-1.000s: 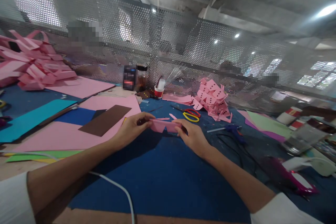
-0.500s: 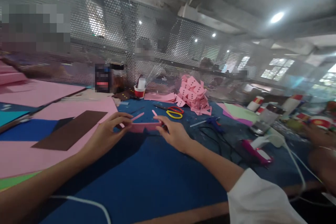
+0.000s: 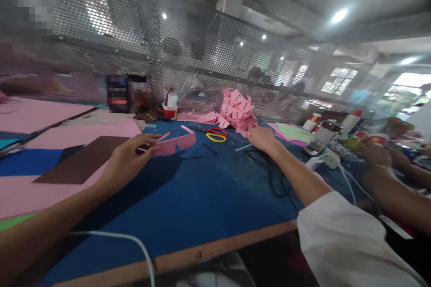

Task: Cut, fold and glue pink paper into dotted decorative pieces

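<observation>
My left hand (image 3: pixel 134 150) pinches a pink foam cutout (image 3: pixel 177 143), a notched band with bent narrow ends, like a glasses frame. It is held above the blue tabletop (image 3: pixel 208 193). My right hand (image 3: pixel 264 138) reaches forward to the right edge of a pile of pink dotted pieces (image 3: pixel 237 110). Its fingertips are hidden, so I cannot see whether they hold anything. A pale glue stick (image 3: pixel 243 147) pokes out left of that hand; the glue gun body is covered by hand and wrist. Red-and-yellow scissors (image 3: pixel 216 135) lie between my hands.
Pink sheets (image 3: pixel 77 136) and a brown sheet (image 3: pixel 76 159) cover the left side. A red-and-white cup (image 3: pixel 170 111) stands before the mesh partition (image 3: pixel 134 31). Black cable (image 3: pixel 279 184) and white cable (image 3: pixel 134 235) cross the table. Another person's hands (image 3: pixel 375 154) are at right.
My right hand has let go of the pink foam cutout and moved right and forward to the pile's edge. My left hand keeps hold of the cutout. The view has shifted right.
</observation>
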The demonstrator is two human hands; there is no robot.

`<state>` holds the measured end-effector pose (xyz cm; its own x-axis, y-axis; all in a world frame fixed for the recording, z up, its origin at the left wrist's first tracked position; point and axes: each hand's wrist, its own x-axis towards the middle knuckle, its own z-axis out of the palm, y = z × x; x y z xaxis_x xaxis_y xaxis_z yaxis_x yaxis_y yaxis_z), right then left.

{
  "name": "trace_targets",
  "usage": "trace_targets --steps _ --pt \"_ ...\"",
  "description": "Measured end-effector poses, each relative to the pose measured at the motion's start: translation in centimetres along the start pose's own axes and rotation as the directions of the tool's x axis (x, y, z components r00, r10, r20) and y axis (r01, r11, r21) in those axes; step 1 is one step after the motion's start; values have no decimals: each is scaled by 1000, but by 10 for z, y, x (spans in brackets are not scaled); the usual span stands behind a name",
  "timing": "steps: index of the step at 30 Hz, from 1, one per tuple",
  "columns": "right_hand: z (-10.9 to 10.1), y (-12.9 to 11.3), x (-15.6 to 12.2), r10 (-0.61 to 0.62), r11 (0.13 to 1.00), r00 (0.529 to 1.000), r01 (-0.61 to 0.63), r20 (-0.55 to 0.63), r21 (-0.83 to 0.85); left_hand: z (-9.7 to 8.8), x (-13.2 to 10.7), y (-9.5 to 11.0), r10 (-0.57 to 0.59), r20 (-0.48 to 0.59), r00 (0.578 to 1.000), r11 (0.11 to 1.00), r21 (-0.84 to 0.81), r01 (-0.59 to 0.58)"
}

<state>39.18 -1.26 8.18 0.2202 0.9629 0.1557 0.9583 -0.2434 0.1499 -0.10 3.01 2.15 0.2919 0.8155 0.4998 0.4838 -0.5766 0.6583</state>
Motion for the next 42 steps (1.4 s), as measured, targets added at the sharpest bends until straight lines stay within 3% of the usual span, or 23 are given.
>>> trace_targets --steps 5,15,22,27,29,31,35,39,42 --pt "29 48 -8 161 982 971 -140 176 -129 -1 2 0 6 -31 1000 999 -32 -7" --pt "55 67 -1 212 972 959 -186 190 -145 2 5 -12 -22 -71 997 998 -61 17" --pt "51 67 -17 226 970 971 -218 73 -104 2 4 -13 4 -73 997 996 -86 -11" --pt "26 65 -27 224 972 973 -227 -54 -53 1 3 -10 11 -70 997 994 -106 -19" --pt "11 58 -30 144 987 977 -129 -156 99 2 3 -10 1 -70 998 993 -116 -9" --pt "-4 42 -33 147 929 956 -45 -254 367 2 3 -9 -17 -71 997 991 -132 7" --pt "-26 -11 -47 124 644 951 139 -282 752 0 2 -6 -27 -64 998 989 -146 18" --pt "-27 -67 -63 11 380 972 214 -236 900 -3 2 -2 -43 -13 999 983 -177 40" --pt "-14 -94 -71 -51 355 980 199 -193 914 -5 1 0 -73 23 997 968 -239 76"
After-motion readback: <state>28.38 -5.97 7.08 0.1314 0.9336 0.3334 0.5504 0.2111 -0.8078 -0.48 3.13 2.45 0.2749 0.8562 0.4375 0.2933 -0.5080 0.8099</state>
